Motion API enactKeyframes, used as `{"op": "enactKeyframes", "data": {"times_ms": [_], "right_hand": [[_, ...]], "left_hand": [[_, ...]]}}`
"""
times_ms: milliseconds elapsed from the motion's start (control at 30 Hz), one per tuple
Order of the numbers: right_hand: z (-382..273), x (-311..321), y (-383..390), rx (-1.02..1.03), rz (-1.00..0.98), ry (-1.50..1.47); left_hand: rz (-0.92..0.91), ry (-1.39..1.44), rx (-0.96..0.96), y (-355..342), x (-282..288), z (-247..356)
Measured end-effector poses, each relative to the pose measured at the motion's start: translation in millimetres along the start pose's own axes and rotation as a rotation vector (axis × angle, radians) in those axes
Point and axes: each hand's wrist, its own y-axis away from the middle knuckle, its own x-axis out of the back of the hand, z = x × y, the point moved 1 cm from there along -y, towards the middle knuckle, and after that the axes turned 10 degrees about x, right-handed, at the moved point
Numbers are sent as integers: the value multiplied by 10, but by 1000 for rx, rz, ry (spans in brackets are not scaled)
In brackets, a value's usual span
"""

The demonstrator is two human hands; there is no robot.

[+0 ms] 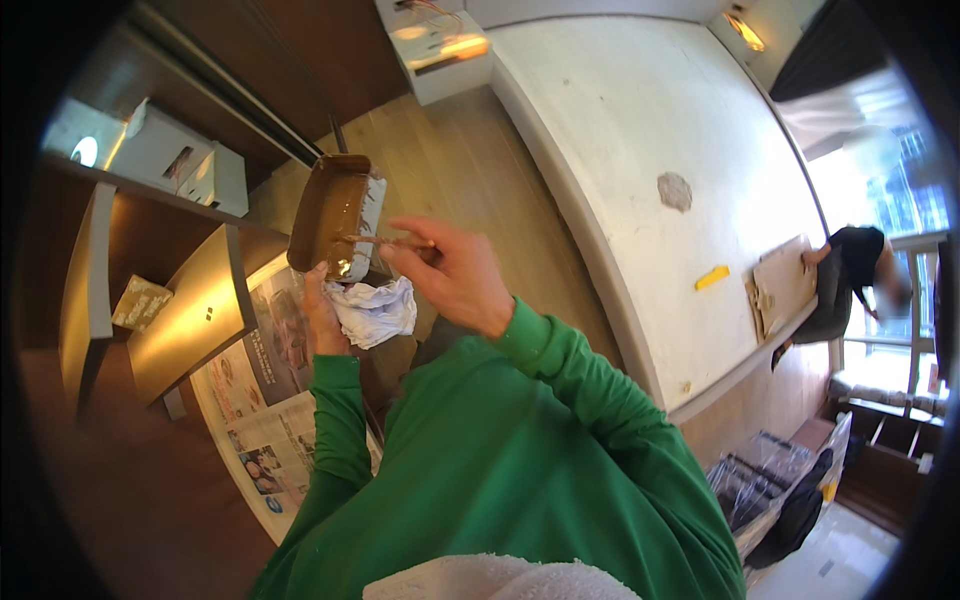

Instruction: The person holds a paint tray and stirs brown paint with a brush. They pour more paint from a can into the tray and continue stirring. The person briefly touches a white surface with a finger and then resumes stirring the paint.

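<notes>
A rectangular tub with brown-stained pale outer walls is tilted in front of me, a glossy brown liquid like paint or stain lining its inside. My left hand grips its near end, fingertips at the rim. A crumpled white cloth bunches beside that hand, just below the tub. In a pinch of thumb and fingers, my right hand holds a thin brush. The brush's far tip reaches over the inside of the tub; whether it touches the liquid I cannot tell.
Left of me are wooden cabinet panels and newspaper sheets. A white platform stands to the right, bearing a yellow object and a cardboard piece. Another person leans at its far right side.
</notes>
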Motion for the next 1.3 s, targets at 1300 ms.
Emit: {"op": "enactKeyframes", "data": {"times_ms": [1300], "right_hand": [[219,-205,-490,207,-167,376]], "left_hand": [[229,-224,136,3,13,69]]}}
